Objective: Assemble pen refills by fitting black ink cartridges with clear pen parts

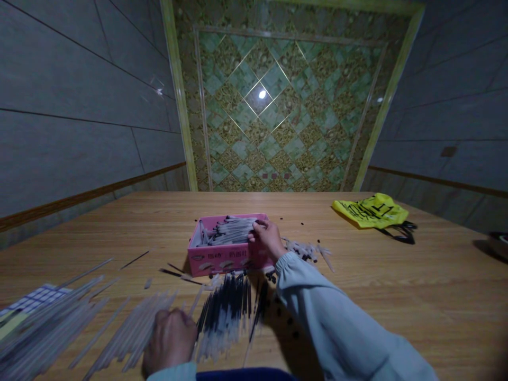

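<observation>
My right hand (265, 238) reaches over the right end of a pink cardboard box (222, 260). Its fingers pinch at the end of a slim translucent pen, on top of the many grey-white, dark-tipped pens (234, 231) in the box. Low and nearer to me, my left hand (170, 338) is curled closed and slightly blurred; whatever it grips is hidden. It lies between a row of clear plastic tubes (135, 330) on its left and a pile of black-and-clear ink refills (226, 312) on its right.
More clear tubes (55, 328) lie at the left over a checked sheet (35, 300). Small clear and black parts (304, 250) are heaped right of the box. A yellow bag (373, 210) with black straps sits at the back right. A dark round object (499, 243) is at the right edge.
</observation>
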The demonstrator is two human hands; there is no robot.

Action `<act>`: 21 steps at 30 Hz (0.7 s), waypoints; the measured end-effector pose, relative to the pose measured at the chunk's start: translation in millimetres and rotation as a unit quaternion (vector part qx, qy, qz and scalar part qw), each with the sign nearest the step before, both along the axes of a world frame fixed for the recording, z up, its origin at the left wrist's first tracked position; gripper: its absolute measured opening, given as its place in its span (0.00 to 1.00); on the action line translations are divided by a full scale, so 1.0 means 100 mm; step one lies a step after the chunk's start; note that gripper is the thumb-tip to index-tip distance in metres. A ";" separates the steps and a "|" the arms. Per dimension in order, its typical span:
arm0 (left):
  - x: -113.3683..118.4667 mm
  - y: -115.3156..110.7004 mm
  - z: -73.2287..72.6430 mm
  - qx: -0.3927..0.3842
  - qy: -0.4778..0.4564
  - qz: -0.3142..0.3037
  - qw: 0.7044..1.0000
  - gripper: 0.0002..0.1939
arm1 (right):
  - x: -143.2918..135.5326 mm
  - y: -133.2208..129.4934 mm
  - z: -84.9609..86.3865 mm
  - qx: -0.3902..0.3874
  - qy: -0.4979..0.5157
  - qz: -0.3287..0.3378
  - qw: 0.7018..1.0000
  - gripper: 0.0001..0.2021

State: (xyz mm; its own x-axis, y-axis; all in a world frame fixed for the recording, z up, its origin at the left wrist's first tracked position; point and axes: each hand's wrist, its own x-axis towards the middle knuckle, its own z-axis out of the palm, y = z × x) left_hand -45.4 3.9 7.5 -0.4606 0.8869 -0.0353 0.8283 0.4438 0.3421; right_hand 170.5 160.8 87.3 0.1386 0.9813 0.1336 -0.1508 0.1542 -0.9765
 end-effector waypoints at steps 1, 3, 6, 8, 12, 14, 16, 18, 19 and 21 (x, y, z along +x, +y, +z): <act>0.00 0.00 0.00 0.011 0.003 0.004 1.000 0.18 | 0.01 0.00 0.00 -0.001 -0.009 0.001 1.000 0.16; 0.00 0.01 0.01 0.041 0.007 0.014 0.999 0.17 | 0.05 -0.07 -0.02 0.005 -0.034 -0.001 0.999 0.20; 0.03 0.04 0.00 0.110 -0.043 0.012 0.993 0.14 | 0.16 -0.31 -0.10 0.025 -0.090 -0.002 0.996 0.16; 0.09 0.06 -0.01 0.185 -0.156 -0.012 0.970 0.11 | 0.23 -0.53 -0.20 0.030 -0.142 0.012 0.989 0.10; 0.28 0.06 -0.02 0.236 -0.485 -0.060 0.840 0.15 | 0.39 -1.02 -0.46 0.021 -0.247 0.065 0.967 0.01; 0.36 0.05 -0.01 0.201 -0.611 -0.077 0.762 0.21 | 0.48 -1.20 -0.56 0.007 -0.368 0.068 0.927 0.03; 0.42 0.03 0.00 0.182 -0.686 -0.079 0.700 0.24 | 0.55 -1.31 -0.62 -0.012 -0.500 0.025 0.865 0.05; 0.46 0.03 0.01 0.176 -0.724 -0.068 0.664 0.24 | 0.61 -1.34 -0.67 -0.015 -0.581 -0.017 0.813 0.07; 0.47 0.03 0.01 0.172 -0.734 -0.062 0.654 0.24 | 0.62 -1.35 -0.69 -0.008 -0.600 -0.024 0.799 0.08; 0.47 0.03 -0.01 0.164 -0.746 -0.051 0.643 0.23 | 0.62 -1.34 -0.73 0.013 -0.618 -0.013 0.786 0.09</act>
State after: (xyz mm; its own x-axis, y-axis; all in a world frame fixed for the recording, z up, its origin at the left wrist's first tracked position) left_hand 1.9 7.4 6.3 -0.0695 0.9821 -0.1750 -0.5121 0.1155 0.8511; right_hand 232.5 26.4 14.5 -0.0935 0.9750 0.2015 0.9144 0.1641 -0.3700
